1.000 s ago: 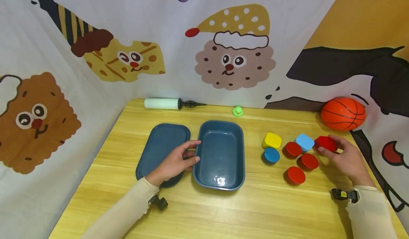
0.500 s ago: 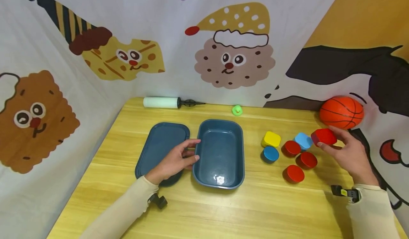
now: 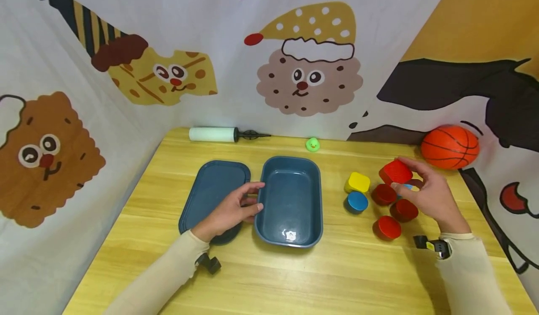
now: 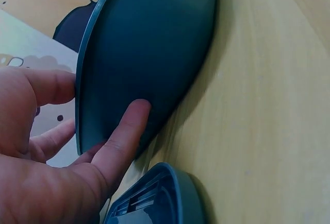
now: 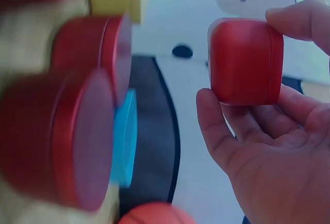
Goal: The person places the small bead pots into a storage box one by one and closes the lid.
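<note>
My right hand (image 3: 430, 197) pinches a small red rounded-square tin (image 5: 245, 62) by its sides and holds it up above the other tins. Below it stand several tins: red round ones, among them the nearest red tin (image 3: 387, 228), and a light blue tin (image 5: 124, 139) partly hidden by the hand. A yellow square tin (image 3: 358, 182) and a blue round tin (image 3: 356, 202) are to the left. My left hand (image 3: 229, 212) touches the left side of a dark blue-grey rectangular container (image 3: 288, 202), fingers extended; in the left wrist view a fingertip (image 4: 139, 108) lies against its outer wall.
A matching lid (image 3: 214, 188) lies left of the container, partly under my left arm. At the back are a white hand pump (image 3: 214, 134), a green toy duck (image 3: 312, 144) and an orange basketball (image 3: 450, 147). A printed cloth (image 3: 236, 85) hangs behind the wooden table (image 3: 337, 277).
My right hand has lifted the red square tin from the right end of the group and carried it leftward over the light blue tin. The left hand stays at the container.
</note>
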`<act>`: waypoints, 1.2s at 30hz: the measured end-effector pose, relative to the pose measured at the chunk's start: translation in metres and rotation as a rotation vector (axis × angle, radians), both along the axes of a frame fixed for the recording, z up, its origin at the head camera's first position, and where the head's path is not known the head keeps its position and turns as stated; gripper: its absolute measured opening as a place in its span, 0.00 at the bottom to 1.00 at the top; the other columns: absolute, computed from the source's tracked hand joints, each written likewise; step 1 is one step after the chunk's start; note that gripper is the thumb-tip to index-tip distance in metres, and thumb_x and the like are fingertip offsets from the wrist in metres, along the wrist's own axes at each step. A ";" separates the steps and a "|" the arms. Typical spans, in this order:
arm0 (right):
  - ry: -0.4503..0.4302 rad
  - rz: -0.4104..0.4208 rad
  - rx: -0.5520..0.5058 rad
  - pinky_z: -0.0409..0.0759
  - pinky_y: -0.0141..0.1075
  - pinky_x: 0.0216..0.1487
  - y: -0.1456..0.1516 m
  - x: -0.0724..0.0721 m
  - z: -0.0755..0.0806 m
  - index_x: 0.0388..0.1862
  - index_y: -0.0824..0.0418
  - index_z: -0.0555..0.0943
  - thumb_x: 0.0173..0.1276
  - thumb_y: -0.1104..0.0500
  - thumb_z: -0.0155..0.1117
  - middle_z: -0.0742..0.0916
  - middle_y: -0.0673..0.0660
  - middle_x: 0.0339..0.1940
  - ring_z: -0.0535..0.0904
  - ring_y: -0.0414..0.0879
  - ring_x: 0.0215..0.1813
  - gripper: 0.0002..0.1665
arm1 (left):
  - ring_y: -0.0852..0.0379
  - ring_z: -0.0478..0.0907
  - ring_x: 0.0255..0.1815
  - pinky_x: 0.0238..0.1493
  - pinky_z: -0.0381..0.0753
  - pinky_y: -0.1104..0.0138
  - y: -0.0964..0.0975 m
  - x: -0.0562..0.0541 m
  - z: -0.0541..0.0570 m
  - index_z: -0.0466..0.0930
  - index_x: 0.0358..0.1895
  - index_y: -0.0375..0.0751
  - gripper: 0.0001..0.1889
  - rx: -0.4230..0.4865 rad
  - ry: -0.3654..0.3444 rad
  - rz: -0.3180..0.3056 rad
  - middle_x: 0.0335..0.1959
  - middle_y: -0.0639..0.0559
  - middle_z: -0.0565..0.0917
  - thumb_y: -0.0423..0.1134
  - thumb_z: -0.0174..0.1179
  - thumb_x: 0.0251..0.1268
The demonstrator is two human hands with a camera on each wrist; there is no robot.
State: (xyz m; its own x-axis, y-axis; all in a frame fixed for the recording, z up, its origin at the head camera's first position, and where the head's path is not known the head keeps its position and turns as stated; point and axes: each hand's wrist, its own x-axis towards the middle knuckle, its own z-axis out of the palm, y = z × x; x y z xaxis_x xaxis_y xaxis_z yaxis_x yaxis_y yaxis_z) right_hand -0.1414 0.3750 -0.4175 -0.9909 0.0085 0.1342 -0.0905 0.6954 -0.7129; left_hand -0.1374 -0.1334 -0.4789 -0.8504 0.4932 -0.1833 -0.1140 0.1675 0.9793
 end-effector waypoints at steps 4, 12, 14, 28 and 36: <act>0.049 0.077 -0.005 0.76 0.13 0.48 -0.019 -0.003 0.004 0.79 0.57 0.72 0.66 0.62 0.78 0.79 0.63 0.70 0.77 0.24 0.49 0.43 | 0.40 0.75 0.70 0.51 0.90 0.54 0.000 -0.002 0.001 0.62 0.83 0.50 0.35 0.001 0.002 -0.002 0.77 0.38 0.66 0.39 0.65 0.78; 0.110 0.207 -0.042 0.77 0.15 0.52 -0.061 -0.010 0.011 0.74 0.57 0.78 0.60 0.70 0.78 0.81 0.57 0.69 0.76 0.33 0.56 0.42 | 0.40 0.75 0.70 0.51 0.90 0.53 -0.001 -0.003 0.003 0.62 0.83 0.50 0.35 0.008 -0.007 -0.003 0.77 0.38 0.66 0.39 0.65 0.78; 0.107 0.234 -0.051 0.77 0.15 0.53 -0.071 -0.010 0.014 0.74 0.55 0.78 0.60 0.70 0.78 0.80 0.56 0.70 0.75 0.36 0.58 0.42 | 0.40 0.75 0.70 0.51 0.90 0.53 0.000 -0.003 0.005 0.62 0.83 0.50 0.35 0.007 -0.007 -0.002 0.77 0.38 0.66 0.39 0.65 0.78; 0.145 0.496 0.029 0.87 0.36 0.52 -0.133 -0.017 0.009 0.72 0.58 0.79 0.56 0.65 0.82 0.83 0.55 0.66 0.81 0.50 0.59 0.43 | 0.39 0.76 0.71 0.52 0.90 0.53 0.000 -0.003 0.006 0.61 0.83 0.48 0.33 0.021 -0.024 0.003 0.77 0.37 0.66 0.38 0.61 0.80; 0.104 0.627 0.001 0.88 0.48 0.57 -0.171 -0.013 -0.009 0.73 0.57 0.78 0.59 0.61 0.81 0.84 0.53 0.64 0.83 0.47 0.56 0.41 | 0.41 0.78 0.68 0.52 0.90 0.54 0.000 -0.002 0.001 0.61 0.83 0.48 0.32 0.033 -0.024 -0.001 0.76 0.37 0.67 0.39 0.60 0.81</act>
State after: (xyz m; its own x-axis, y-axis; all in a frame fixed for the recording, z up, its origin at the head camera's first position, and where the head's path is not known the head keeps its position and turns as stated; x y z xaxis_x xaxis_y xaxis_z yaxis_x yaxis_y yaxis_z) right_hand -0.1542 0.2038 -0.4263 -0.7894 -0.5694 0.2292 -0.5493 0.4888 -0.6777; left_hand -0.1396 -0.1334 -0.4779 -0.8455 0.5002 -0.1868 -0.1370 0.1351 0.9813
